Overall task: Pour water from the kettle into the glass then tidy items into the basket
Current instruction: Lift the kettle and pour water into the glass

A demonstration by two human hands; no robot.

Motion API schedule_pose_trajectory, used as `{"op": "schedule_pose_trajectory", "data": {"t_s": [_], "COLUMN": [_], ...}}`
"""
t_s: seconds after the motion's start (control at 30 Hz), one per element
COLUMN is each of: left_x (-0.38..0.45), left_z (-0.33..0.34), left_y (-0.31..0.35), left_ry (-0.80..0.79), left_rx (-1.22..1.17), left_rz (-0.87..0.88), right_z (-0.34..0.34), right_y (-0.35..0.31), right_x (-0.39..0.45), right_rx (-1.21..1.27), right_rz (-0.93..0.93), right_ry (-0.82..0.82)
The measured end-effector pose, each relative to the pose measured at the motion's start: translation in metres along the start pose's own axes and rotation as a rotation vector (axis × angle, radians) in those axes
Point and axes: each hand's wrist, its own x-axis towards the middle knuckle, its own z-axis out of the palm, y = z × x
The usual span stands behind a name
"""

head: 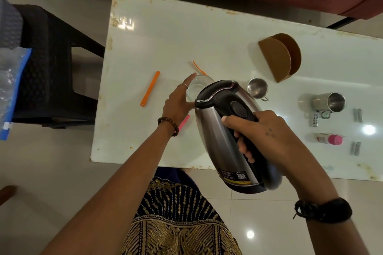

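A steel kettle (215,143) with a black lid and handle hangs tilted over the table's middle, its lid end leaning toward a clear glass (199,84). My right hand (263,132) grips the kettle's black handle. The glass stands on the white table (165,33), partly hidden behind the kettle's top. My left hand (180,99) wraps the glass from its left side. Whether water flows is hidden by the kettle. No basket is clearly seen; a brown folded holder (279,58) stands at the back right.
An orange strip (150,88), a thin orange tie (199,68) and a pink strip (184,122) lie near the glass. Two steel cups (258,88) (329,102), a pink-capped bottle (330,139) and small foil packets (358,115) sit right. A black chair (51,64) stands left.
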Motion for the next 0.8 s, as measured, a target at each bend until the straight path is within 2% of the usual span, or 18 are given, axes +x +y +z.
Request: {"op": "schedule_pose_trajectory", "data": {"t_s": [0.8], "left_x": [0.0024], "left_z": [0.0000], "left_y": [-0.0009], "left_ry": [-0.020], "left_rx": [0.030], "left_rz": [-0.001], "right_z": [0.0005], "right_y": [-0.0028], "right_x": [0.0001], "right_rx": [0.018], "right_rz": [0.023], "right_ry": [0.002]}}
